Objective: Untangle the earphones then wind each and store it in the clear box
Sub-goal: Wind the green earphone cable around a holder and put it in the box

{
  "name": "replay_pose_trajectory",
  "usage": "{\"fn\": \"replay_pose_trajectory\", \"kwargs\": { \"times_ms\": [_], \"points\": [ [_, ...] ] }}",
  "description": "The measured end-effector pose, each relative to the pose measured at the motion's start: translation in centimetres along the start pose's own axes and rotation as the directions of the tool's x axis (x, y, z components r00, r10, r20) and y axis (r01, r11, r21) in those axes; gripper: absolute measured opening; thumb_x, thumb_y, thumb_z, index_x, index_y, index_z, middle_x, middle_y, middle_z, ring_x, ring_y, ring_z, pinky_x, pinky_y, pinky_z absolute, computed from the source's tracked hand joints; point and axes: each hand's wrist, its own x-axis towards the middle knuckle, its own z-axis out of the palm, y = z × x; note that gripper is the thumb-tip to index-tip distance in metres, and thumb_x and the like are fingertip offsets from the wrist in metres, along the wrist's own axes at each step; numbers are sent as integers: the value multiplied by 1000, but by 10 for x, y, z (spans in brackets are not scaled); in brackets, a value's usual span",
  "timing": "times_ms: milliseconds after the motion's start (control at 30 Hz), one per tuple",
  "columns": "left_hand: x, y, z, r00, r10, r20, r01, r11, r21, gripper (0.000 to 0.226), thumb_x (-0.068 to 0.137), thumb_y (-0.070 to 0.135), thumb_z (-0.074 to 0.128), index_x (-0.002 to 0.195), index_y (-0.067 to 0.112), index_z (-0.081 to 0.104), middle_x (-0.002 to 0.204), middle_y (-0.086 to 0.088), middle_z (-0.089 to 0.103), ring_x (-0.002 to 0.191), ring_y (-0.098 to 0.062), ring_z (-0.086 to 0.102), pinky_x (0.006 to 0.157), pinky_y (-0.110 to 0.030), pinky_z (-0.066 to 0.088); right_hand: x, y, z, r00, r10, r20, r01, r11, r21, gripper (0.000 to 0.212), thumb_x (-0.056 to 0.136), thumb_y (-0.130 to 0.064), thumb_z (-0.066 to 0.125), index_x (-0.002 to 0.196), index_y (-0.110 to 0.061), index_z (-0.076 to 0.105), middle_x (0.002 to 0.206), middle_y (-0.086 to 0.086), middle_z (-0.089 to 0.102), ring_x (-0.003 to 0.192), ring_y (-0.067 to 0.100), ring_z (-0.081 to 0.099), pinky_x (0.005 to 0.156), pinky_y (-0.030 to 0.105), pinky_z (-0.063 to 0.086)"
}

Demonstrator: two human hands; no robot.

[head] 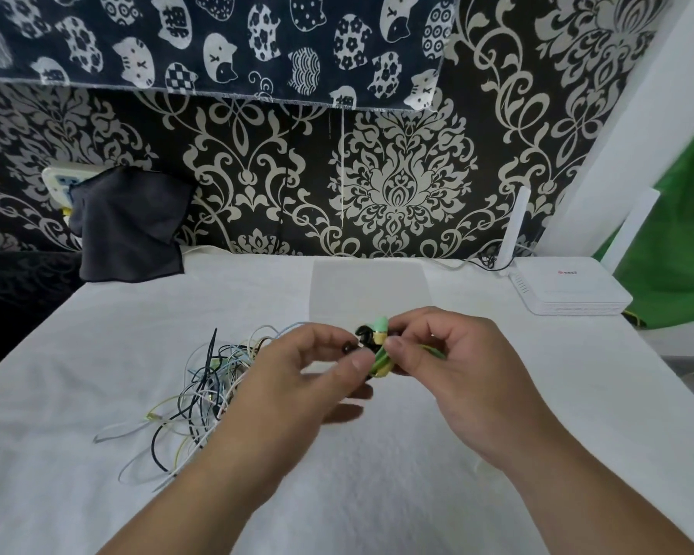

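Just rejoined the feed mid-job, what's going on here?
A person pinches a green and black knot of earphones between the left hand and right hand, above the table. The rest of the tangle lies on it to the left. The clear box behind the hands seems to hold nothing yet.

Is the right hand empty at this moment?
No, the right hand pinches the green earphone between thumb and fingers, while the left hand pinches the black earphone beside it.
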Motion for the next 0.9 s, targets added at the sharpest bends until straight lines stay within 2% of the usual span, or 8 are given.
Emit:
{"fn": "replay_pose_trajectory", "kwargs": {
  "times_ms": [133, 267, 333, 433, 567, 733, 833, 900],
  "points": [
    [1, 2, 2, 999, -1, -45, 2, 1000, 15, 32, 58, 26, 79, 89, 19, 76, 87, -6, 71, 67, -25, 72, 66, -33, 61, -1, 1, 1, 996, 67, 58, -72, 993, 91, 18, 92, -17, 67, 75, -13, 74, 98, -6, 75, 91, 21, 72, 89, 45, 58],
    [3, 4, -4, 1000, -17, 7, 17, 999, 37, 29, 77, 2, 78, 91, 27, 77, 82, -4, 64, 64, -19, 68, 63, -26, 57, -1, 1, -1, 980, 153, 124, -167, 980, 111, 17, 93, -16, 64, 83, -10, 77, 105, -8, 75, 93, 19, 74, 90, 38, 58],
    [2, 4, -4, 999, -25, 32, 23, 998, 51, 30, 80, -3, 75, 89, 26, 75, 81, 0, 63, 63, -18, 66, 63, -25, 56, -1, -1, -2, 974, 189, 128, -202, 975, 93, 16, 93, -17, 65, 87, -8, 76, 105, -9, 75, 89, 18, 75, 87, 36, 60],
    [3, 4, -7, 998, -51, 42, 51, 999, 10, 23, 81, -4, 73, 91, 17, 72, 87, -6, 64, 63, -19, 63, 63, -27, 56, 1, -1, -7, 969, 236, 76, -241, 968, 64, 15, 91, -22, 68, 90, -8, 75, 95, -2, 77, 82, 17, 76, 82, 39, 62],
    [3, 3, -11, 983, -70, 168, 76, 997, -29, 22, 76, 2, 79, 92, 14, 70, 92, -8, 67, 67, -21, 63, 66, -30, 55, 2, -1, -10, 964, 261, 42, -263, 963, 63, 22, 88, -28, 71, 82, -7, 72, 80, 10, 75, 73, 22, 76, 74, 39, 61],
    [3, 5, -10, 976, -19, 218, 17, 1000, 14, 24, 82, -3, 72, 88, 20, 71, 91, -1, 69, 71, -20, 65, 69, -28, 55, 2, -1, -12, 963, 264, 51, -266, 964, 28, 31, 92, -30, 66, 70, -9, 66, 62, 4, 65, 56, 19, 66, 56, 26, 51],
    [2, 7, -10, 970, 19, 244, -21, 1000, 5, 26, 75, -2, 78, 84, 21, 71, 90, 3, 68, 72, -16, 64, 69, -27, 54, 2, -3, -14, 929, 358, 97, -359, 933, -1, 40, 97, -32, 60, 65, -8, 54, 57, 5, 54, 51, 17, 57, 53, 26, 45],
    [2, 7, -11, 963, 23, 268, -41, 997, 62, 25, 72, 1, 76, 85, 22, 71, 90, -1, 70, 74, -14, 64, 71, -30, 56, 2, -3, -16, 888, 438, 138, -447, 894, 38, 39, 98, -31, 57, 66, -11, 49, 60, 3, 49, 50, 20, 52, 52, 29, 42]
  ]
}}
